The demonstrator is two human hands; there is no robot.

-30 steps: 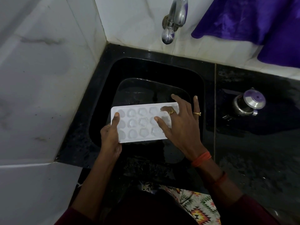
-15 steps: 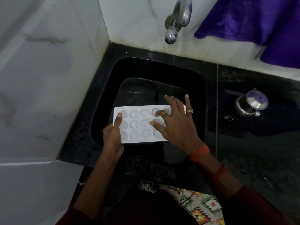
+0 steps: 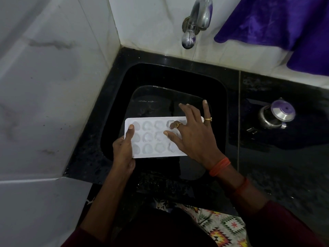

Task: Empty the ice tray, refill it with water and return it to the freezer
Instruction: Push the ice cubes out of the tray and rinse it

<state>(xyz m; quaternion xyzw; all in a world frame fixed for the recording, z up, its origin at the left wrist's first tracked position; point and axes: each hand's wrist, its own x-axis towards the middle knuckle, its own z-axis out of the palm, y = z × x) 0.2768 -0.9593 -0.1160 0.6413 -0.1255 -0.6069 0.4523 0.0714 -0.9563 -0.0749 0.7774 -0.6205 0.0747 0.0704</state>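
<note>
A white ice tray (image 3: 151, 139) with heart-shaped cells holding ice is held level over the black sink (image 3: 217, 82). My left hand (image 3: 124, 150) grips its left end, thumb on top and fingers underneath. My right hand (image 3: 194, 134) lies over the tray's right end with fingers spread and nearly straight, the thumb pressing a middle cell. The right end of the tray is hidden under that hand. A chrome tap (image 3: 194, 24) juts from the tiled wall above the sink; no water runs from it.
A steel pot with a lid (image 3: 276, 114) stands on the dark counter (image 3: 284, 175) to the right of the sink. A purple cloth (image 3: 277, 22) hangs at the upper right. White tiled walls close the left side and the back.
My right hand slid a little to the left over the tray, its thumb now on a middle cell. The left hand keeps its hold and the tray stays over the sink.
</note>
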